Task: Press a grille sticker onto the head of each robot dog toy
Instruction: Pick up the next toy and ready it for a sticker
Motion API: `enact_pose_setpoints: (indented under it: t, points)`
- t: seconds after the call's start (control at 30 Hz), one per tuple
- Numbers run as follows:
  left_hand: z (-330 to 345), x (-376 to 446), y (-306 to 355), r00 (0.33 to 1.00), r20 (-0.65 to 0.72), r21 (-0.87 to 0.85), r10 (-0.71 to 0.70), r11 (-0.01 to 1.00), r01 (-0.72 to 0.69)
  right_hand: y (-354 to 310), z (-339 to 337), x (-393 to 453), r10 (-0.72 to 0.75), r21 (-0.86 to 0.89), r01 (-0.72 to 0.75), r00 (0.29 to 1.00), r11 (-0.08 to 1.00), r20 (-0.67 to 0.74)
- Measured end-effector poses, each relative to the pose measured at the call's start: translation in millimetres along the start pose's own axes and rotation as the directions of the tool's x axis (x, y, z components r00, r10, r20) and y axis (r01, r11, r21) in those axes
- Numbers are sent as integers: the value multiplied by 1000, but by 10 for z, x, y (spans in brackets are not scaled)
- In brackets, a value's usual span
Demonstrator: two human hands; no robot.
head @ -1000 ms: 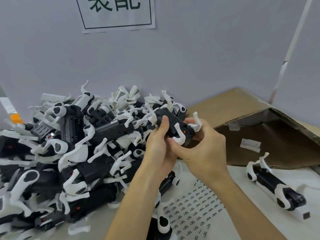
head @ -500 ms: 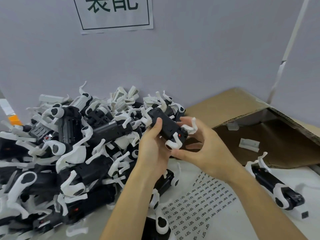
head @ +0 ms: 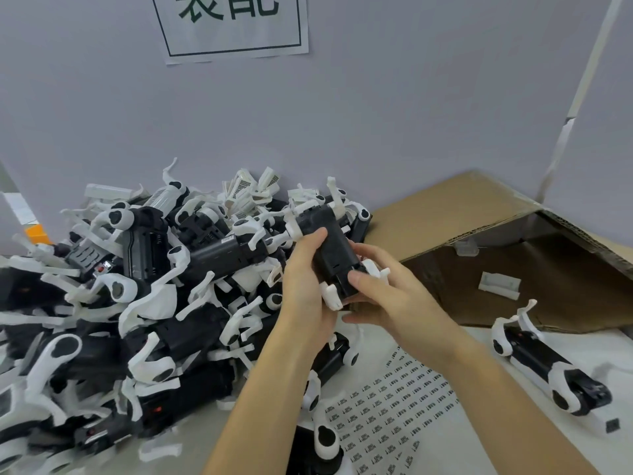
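Observation:
A black robot dog toy (head: pixel 329 245) with white legs is held up over the table, its long body pointing away from me. My left hand (head: pixel 306 289) grips its left side, thumb on top. My right hand (head: pixel 383 296) holds its near end from the right, with the thumb pressed on the black end face. A sticker sheet (head: pixel 387 416) with rows of small dark grille stickers lies flat below my forearms. I cannot make out a sticker on the held toy.
A big heap of black-and-white robot dog toys (head: pixel 137 303) fills the left half against the grey wall. One toy (head: pixel 548 365) lies alone at the right. A flattened cardboard box (head: pixel 479 234) with a small white part (head: pixel 498 284) sits behind it.
Both hands turned the held toy so its body now points away and its near end faces me. My right thumb came onto that end.

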State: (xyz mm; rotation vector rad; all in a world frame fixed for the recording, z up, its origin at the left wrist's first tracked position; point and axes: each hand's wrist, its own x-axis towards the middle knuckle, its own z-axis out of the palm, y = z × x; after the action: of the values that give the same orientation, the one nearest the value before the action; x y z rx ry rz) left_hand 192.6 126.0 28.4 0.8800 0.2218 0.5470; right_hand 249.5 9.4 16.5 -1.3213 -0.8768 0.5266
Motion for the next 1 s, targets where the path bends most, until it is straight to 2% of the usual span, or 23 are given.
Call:
enact_pose_setpoints:
  t: [0.1, 0.23, 0.5, 0.63, 0.9, 1.0]
  points:
    - [24, -12, -14, 993, -112, 106, 39, 994, -27, 136, 201, 51, -8, 174, 29, 993, 984, -117]
    - [29, -15, 4, 988, -146, 87, 43, 996, -31, 204, 286, 56, -14, 229, 53, 985, 972, -170]
    - [55, -15, -14, 986, -168, 38, 15, 999, -9, 224, 263, 72, -42, 162, 70, 984, 984, -174]
    - [41, -9, -8, 987, -157, 11, -27, 1000, 29, 221, 237, 65, -23, 194, 50, 990, 980, -138]
    - [89, -14, -43, 986, -165, 6, 3, 1000, -2, 212, 234, 80, -25, 123, 50, 981, 991, -190]
    - [83, -14, -50, 988, -154, 9, -6, 1000, 7, 211, 216, 83, -4, 167, 34, 984, 985, -178]
